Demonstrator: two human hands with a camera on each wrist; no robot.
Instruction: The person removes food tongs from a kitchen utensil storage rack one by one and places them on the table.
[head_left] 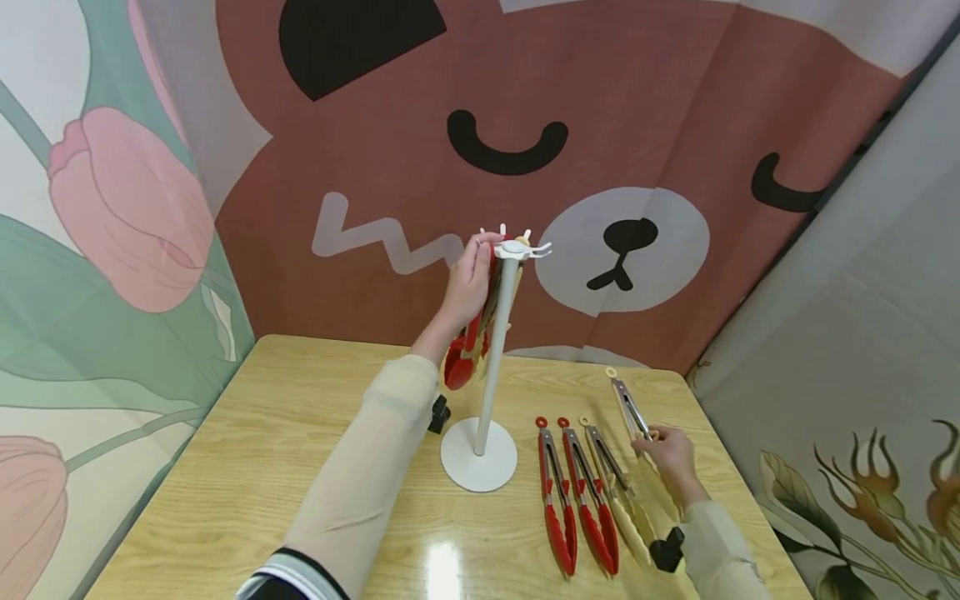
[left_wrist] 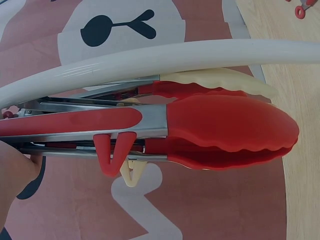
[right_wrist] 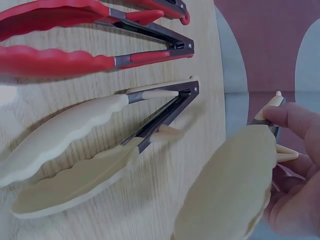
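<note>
At the top of a white hook stand (head_left: 497, 358), my left hand (head_left: 468, 279) holds the upper end of red-tipped tongs (left_wrist: 230, 122). Those tongs hang heads down beside the pole, with other red and cream tongs behind them; the exact finger contact is partly hidden. Over the right side of the table, my right hand (head_left: 672, 462) pinches cream tongs (head_left: 628, 404) by the metal arms. Their cream head (right_wrist: 225, 185) faces the right wrist camera. Left of that hand, another pair of cream tongs (right_wrist: 75, 130) lies on the table.
Two red tongs (head_left: 557, 500) lie side by side on the wooden table (head_left: 300, 467), left of the cream pair. The stand's round white base (head_left: 457, 458) rests near the table's middle. A curtain with a bear face (head_left: 622, 100) hangs behind.
</note>
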